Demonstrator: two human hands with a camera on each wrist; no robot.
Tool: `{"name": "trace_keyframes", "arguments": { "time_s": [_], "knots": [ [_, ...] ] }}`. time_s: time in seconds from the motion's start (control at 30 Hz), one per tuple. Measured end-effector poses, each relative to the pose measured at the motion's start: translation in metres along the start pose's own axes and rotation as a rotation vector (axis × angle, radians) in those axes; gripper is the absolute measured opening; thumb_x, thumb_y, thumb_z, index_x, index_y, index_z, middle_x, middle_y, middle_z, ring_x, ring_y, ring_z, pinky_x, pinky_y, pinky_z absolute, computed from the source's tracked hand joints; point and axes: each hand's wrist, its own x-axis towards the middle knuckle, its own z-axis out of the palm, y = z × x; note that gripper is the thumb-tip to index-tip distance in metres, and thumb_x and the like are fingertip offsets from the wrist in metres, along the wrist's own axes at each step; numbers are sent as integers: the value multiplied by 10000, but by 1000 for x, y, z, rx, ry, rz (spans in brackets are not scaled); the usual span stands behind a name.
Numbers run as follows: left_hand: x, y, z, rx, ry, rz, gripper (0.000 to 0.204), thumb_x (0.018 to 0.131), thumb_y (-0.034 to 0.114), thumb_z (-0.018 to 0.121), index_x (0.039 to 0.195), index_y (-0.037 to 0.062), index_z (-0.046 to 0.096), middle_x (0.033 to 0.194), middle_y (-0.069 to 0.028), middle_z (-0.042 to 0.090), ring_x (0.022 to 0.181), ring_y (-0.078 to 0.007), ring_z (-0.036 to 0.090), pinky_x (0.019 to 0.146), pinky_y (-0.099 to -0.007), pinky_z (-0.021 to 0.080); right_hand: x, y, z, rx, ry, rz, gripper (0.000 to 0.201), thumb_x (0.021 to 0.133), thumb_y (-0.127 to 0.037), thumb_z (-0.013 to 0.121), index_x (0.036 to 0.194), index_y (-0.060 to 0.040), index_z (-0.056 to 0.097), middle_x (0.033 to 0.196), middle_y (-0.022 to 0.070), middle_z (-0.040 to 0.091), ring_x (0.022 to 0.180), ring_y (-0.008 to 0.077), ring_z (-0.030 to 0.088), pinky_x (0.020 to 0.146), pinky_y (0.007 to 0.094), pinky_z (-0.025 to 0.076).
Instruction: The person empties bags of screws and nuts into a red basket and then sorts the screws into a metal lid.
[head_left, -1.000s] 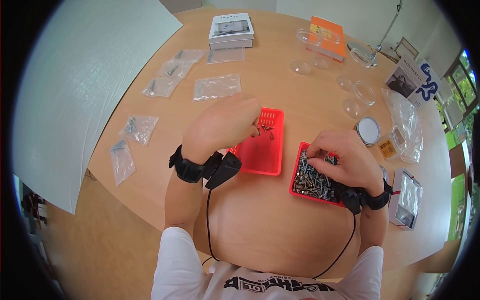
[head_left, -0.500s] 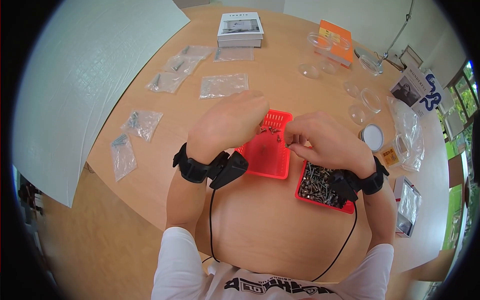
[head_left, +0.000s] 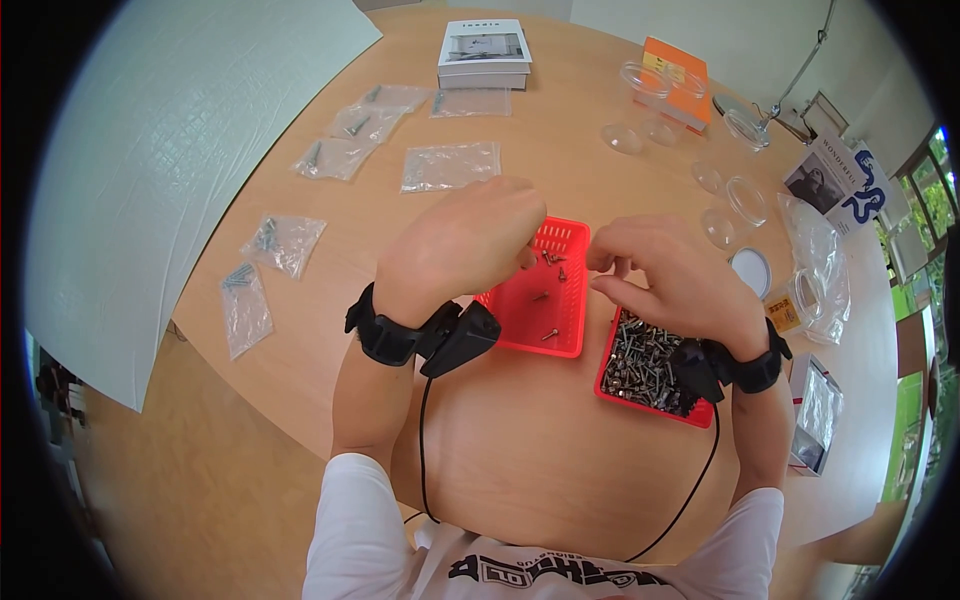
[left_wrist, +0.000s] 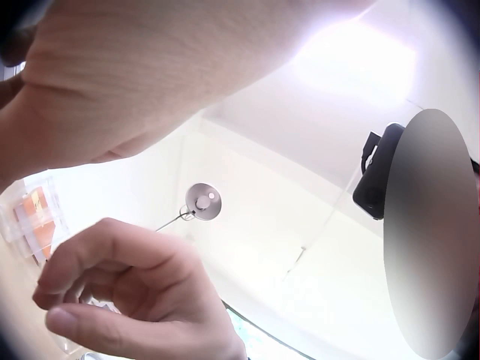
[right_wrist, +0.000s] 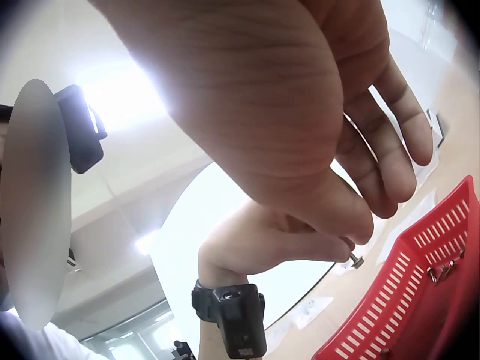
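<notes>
My left hand (head_left: 465,235) hovers over the far left part of a red slotted basket (head_left: 583,300), which holds several loose screws (head_left: 550,335). In the right wrist view, the left thumb and fingers pinch a small screw (right_wrist: 356,260). My right hand (head_left: 665,275) hangs above the gap between this basket and a second red basket (head_left: 655,412), its fingers loosely bent and nothing between them. A dense heap of mixed screws and metal fasteners (head_left: 640,365) fills the second basket, partly hidden under my right wrist.
Clear plastic bags (head_left: 285,245), some with screws, lie on the left and far side of the table. A white book stack (head_left: 485,60), an orange book (head_left: 680,75) and clear round containers (head_left: 745,200) stand farther back. At right are a white-lidded jar (head_left: 750,272) and an open box (head_left: 815,410).
My right hand has moved from the full basket towards the left one and let go of a screw, then drawn slightly back. More screws lie in the left basket. My left hand stays over it.
</notes>
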Motion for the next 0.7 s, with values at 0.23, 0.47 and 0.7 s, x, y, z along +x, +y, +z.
{"name": "trace_keyframes", "arguments": {
  "time_s": [0.23, 0.47, 0.7],
  "knots": [
    [6, 6, -2, 59, -136, -104, 105, 823, 95, 696, 879, 21, 646, 972, -106, 632, 979, -302, 597, 821, -399, 496, -48, -15, -28, 48, 93, 115, 131, 846, -84, 699, 938, -12, 641, 837, 126, 663, 774, 300, 657, 712, 378, 518],
    [16, 33, 15, -54, -236, 11, 197, 819, 115, 713, 992, 28, 675, 991, -127, 638, 998, -320, 609, 845, -410, 500, -92, -16, -30, 39, 36, 226, 186, 830, -75, 709, 1002, -14, 669, 911, 142, 672, 836, 315, 658, 745, 402, 523],
    [23, 72, 52, -261, -480, 257, 263, 817, 122, 739, 1056, 28, 680, 1036, -133, 625, 996, -335, 618, 853, -418, 501, -102, 1, 1, -20, -192, 227, 205, 809, -139, 748, 975, -34, 691, 907, 117, 659, 856, 320, 640, 758, 414, 511]
  ]
}}
